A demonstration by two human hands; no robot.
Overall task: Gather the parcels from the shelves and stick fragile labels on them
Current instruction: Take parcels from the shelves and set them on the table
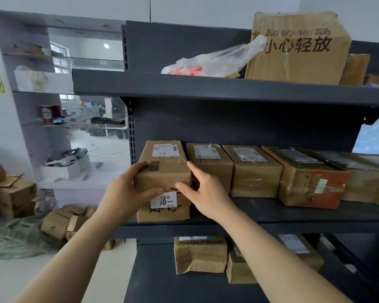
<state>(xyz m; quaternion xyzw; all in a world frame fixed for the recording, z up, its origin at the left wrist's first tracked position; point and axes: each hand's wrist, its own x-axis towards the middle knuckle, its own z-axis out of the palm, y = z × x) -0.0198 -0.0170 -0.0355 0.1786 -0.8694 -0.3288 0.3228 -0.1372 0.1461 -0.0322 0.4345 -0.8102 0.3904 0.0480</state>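
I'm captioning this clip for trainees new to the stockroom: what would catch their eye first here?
The two hands, centre frame: the left hand and right hand grip the leftmost parcel in the row on the middle shelf. Then the battered carton with bold black characters on the top shelf, upper right, a clear plastic bag lying beside it.
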